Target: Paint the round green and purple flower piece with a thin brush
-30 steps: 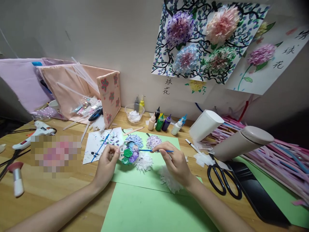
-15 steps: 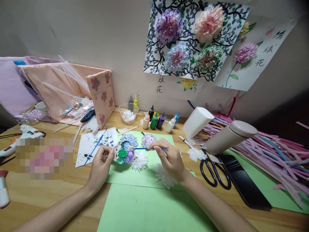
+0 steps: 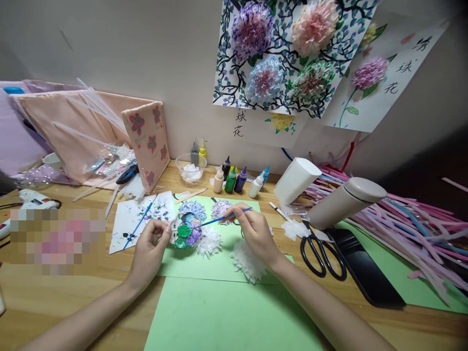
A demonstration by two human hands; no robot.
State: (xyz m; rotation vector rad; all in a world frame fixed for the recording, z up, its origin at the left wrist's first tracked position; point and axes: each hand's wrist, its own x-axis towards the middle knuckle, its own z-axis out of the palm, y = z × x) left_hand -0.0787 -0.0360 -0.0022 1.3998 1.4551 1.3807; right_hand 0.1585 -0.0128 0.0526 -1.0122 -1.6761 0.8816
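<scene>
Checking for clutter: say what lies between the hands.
Head view: the paint palette, held by the left hand, and a white paper flower; the blue brush in the right hand reaches toward them.

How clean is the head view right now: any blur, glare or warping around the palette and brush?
Head view: palette and blue brush sharp and evenly lit, no glare; wide-angle bending tilts the wall posters; a pixelated block masks a patch at left; the far right corner falls dark.
</scene>
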